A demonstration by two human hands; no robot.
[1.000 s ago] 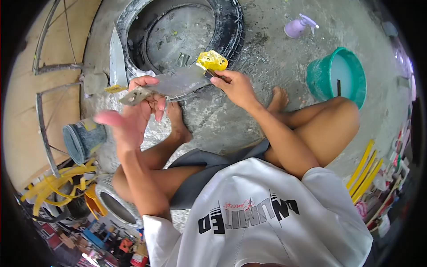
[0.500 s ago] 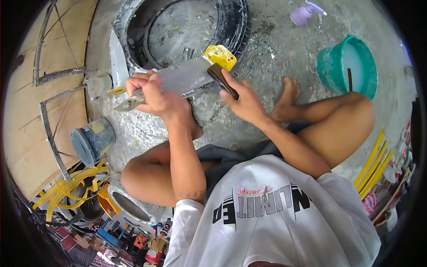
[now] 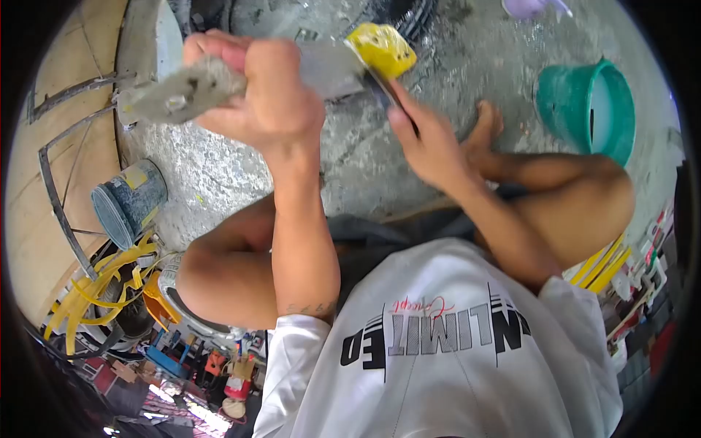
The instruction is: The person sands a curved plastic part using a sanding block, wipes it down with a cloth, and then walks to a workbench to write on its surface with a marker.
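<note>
My left hand is closed in a fist around a long, flat grey piece. A stained, pale end with dark spots sticks out to the left of the fist; whether it belongs to the same piece is unclear. At the right end of the grey piece is a bright yellow part. My right hand is wrapped round a slim dark tool, its tip beside the grey piece just below the yellow part. The contact between them is blurred.
A green bucket of cloudy liquid stands at right, a purple spray bottle at the top edge. Part of a black tyre lies beyond the hands. A grey bucket, yellow strips and metal frames are at left.
My left hand, loosely spread one second ago, has closed round the grey piece and looks larger and higher in view. The tyre has slid mostly out of view; my right hand still grips the dark tool.
</note>
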